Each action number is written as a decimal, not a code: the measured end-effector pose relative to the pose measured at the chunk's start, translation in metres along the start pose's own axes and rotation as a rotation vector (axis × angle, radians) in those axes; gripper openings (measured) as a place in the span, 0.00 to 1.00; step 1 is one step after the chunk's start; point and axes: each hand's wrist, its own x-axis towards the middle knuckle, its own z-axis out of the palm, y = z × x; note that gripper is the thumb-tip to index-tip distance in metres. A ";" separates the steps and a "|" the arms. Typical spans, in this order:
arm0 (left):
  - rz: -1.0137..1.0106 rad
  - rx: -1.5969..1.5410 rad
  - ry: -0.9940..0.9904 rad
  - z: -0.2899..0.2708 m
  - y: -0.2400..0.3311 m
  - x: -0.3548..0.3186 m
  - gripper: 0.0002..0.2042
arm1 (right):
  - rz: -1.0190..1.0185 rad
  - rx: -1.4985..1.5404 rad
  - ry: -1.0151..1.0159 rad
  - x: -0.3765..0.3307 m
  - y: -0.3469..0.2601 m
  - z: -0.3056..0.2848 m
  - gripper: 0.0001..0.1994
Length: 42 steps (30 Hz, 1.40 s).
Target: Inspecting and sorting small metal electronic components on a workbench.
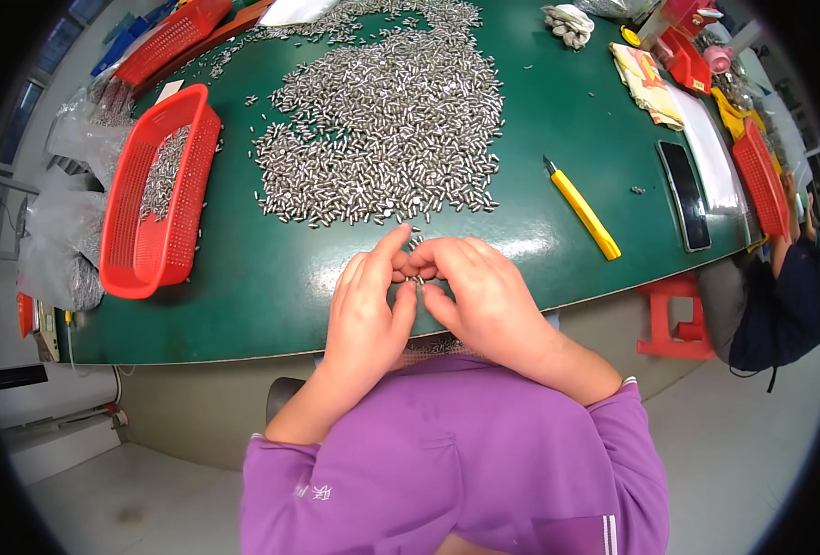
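Observation:
My left hand (365,303) and my right hand (486,289) meet close to the near edge of the green table. Their fingers curl inward with the tips almost touching. A few small silvery metal pieces (416,279) show between the thumbs and fingertips; how many each hand grips is partly hidden by the fingers. Just beyond the fingertips lie a few more loose pieces (416,242). Past them spreads a large heap of the same short, rounded metal pieces (391,129).
On the left stands a red perforated basket (203,176) with more pieces inside. To the right lie a yellow utility knife (585,213), blade bared, and a phone (684,196). White gloves (569,25) rest farther back. A red stool (676,324) and another person (770,305) are beyond the right edge.

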 end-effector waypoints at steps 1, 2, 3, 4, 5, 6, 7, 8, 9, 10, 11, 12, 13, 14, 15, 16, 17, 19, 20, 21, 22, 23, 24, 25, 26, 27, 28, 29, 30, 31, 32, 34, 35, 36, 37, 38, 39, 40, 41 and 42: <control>0.009 -0.006 -0.016 -0.001 -0.001 0.000 0.29 | -0.001 0.001 -0.001 0.000 0.001 0.001 0.16; 0.019 -0.013 -0.032 -0.001 -0.002 0.000 0.29 | -0.004 0.018 0.022 0.000 0.002 0.002 0.14; 0.019 -0.012 -0.031 -0.003 -0.003 0.000 0.29 | -0.008 0.036 0.046 0.000 0.002 0.003 0.13; 0.023 -0.008 -0.046 -0.004 -0.004 0.000 0.29 | -0.008 0.035 0.046 0.000 0.002 0.002 0.13; 0.027 -0.003 -0.061 -0.004 -0.004 -0.001 0.29 | 0.001 0.001 0.016 -0.001 0.002 0.000 0.14; 0.027 -0.004 -0.061 -0.004 -0.003 -0.001 0.29 | 0.009 -0.034 -0.013 -0.001 0.002 -0.001 0.15; 0.023 -0.008 -0.049 -0.005 -0.003 -0.002 0.29 | 0.008 -0.033 -0.013 -0.001 0.001 -0.001 0.15; 0.019 -0.012 -0.037 -0.005 -0.003 -0.002 0.30 | 0.010 -0.021 -0.018 0.000 0.001 -0.002 0.15; 0.019 -0.012 -0.037 -0.005 -0.002 -0.003 0.30 | 0.012 -0.008 -0.022 0.000 0.001 -0.002 0.15; 0.014 -0.013 -0.031 -0.006 0.000 -0.003 0.29 | 0.011 -0.007 -0.023 0.000 0.000 -0.002 0.15; 0.009 -0.014 -0.026 -0.007 0.001 -0.004 0.29 | 0.046 0.003 -0.028 0.000 0.000 -0.003 0.14; 0.007 -0.013 -0.026 -0.007 0.000 -0.004 0.29 | 0.080 0.014 -0.032 0.000 0.000 -0.003 0.13; -0.004 -0.025 -0.027 -0.008 0.000 -0.003 0.29 | 0.080 0.014 -0.032 0.000 0.000 -0.002 0.13; -0.017 -0.036 -0.029 -0.008 0.000 -0.003 0.29 | 0.045 -0.006 0.000 0.000 0.002 -0.001 0.11; -0.016 -0.037 -0.030 -0.008 0.000 -0.003 0.29 | 0.010 -0.025 0.033 0.000 0.003 0.000 0.10; -0.028 -0.027 -0.032 -0.008 0.001 -0.002 0.28 | 0.010 -0.025 0.033 0.000 0.003 0.000 0.10; -0.040 -0.017 -0.034 -0.008 0.002 -0.001 0.28 | 0.022 -0.056 0.002 0.001 0.003 -0.001 0.09; -0.040 -0.011 -0.040 -0.008 0.002 0.000 0.28 | 0.035 -0.087 -0.028 0.001 0.002 -0.002 0.08; -0.040 -0.004 -0.047 -0.008 0.003 0.000 0.28 | 0.033 -0.109 -0.027 0.001 0.002 -0.003 0.07; -0.040 -0.004 -0.047 -0.008 0.003 0.000 0.28 | 0.031 -0.131 -0.025 0.000 0.001 -0.003 0.07; -0.041 -0.007 -0.056 -0.009 0.002 0.001 0.28 | 0.030 -0.131 -0.025 0.000 0.001 -0.004 0.07; -0.041 -0.009 -0.066 -0.009 0.002 0.001 0.28 | 0.025 -0.117 -0.025 0.000 0.001 -0.004 0.07; -0.040 -0.009 -0.065 -0.009 0.001 0.001 0.28 | 0.019 -0.104 -0.024 0.000 0.001 -0.005 0.08; -0.017 -0.003 -0.068 -0.008 0.000 0.000 0.28 | 0.019 -0.103 -0.025 -0.001 0.001 -0.004 0.08; 0.005 0.003 -0.071 -0.008 -0.001 -0.001 0.29 | 0.013 -0.089 -0.020 -0.002 0.002 -0.004 0.08; 0.004 0.003 -0.070 -0.009 -0.002 -0.002 0.29 | 0.008 -0.075 -0.015 -0.003 0.003 -0.003 0.09; 0.004 -0.008 -0.073 -0.009 -0.001 -0.002 0.30 | 0.009 -0.076 -0.015 -0.004 0.003 -0.002 0.09; 0.003 -0.018 -0.074 -0.009 -0.001 -0.002 0.30 | 0.007 -0.074 -0.011 -0.005 0.003 -0.002 0.10; 0.003 -0.019 -0.075 -0.010 -0.001 -0.003 0.30 | 0.005 -0.072 -0.008 -0.006 0.003 -0.002 0.11; -0.008 -0.032 -0.084 -0.011 0.000 -0.002 0.31 | 0.005 -0.073 -0.006 -0.006 0.004 -0.002 0.11; -0.020 -0.044 -0.094 -0.012 0.000 -0.002 0.32 | -0.007 -0.050 -0.013 -0.006 0.004 -0.002 0.10; -0.018 -0.047 -0.103 -0.013 -0.002 -0.003 0.34 | -0.022 -0.027 -0.021 -0.006 0.005 -0.003 0.09; -0.019 -0.050 -0.112 -0.013 -0.003 -0.004 0.35 | -0.022 -0.030 -0.028 -0.006 0.004 -0.004 0.10; -0.019 -0.049 -0.111 -0.014 -0.003 -0.005 0.35 | -0.022 -0.032 -0.036 -0.006 0.003 -0.004 0.11; -0.040 -0.078 -0.117 -0.015 -0.003 -0.005 0.36 | -0.023 -0.032 -0.036 -0.005 0.002 -0.004 0.11; -0.061 -0.106 -0.123 -0.016 -0.002 -0.006 0.36 | -0.022 -0.033 -0.027 -0.004 0.000 -0.004 0.12; -0.060 -0.105 -0.122 -0.016 -0.005 -0.007 0.36 | -0.021 -0.034 -0.019 -0.002 -0.001 -0.002 0.12; -0.068 -0.196 -0.072 -0.015 -0.009 -0.008 0.36 | -0.020 -0.036 -0.016 -0.001 -0.002 0.000 0.12; -0.077 -0.287 -0.022 -0.015 -0.011 -0.009 0.36 | -0.036 -0.038 -0.012 0.000 -0.002 0.003 0.12; -0.084 -0.276 -0.007 -0.016 -0.012 -0.008 0.35 | -0.053 -0.040 -0.008 0.000 -0.002 0.004 0.12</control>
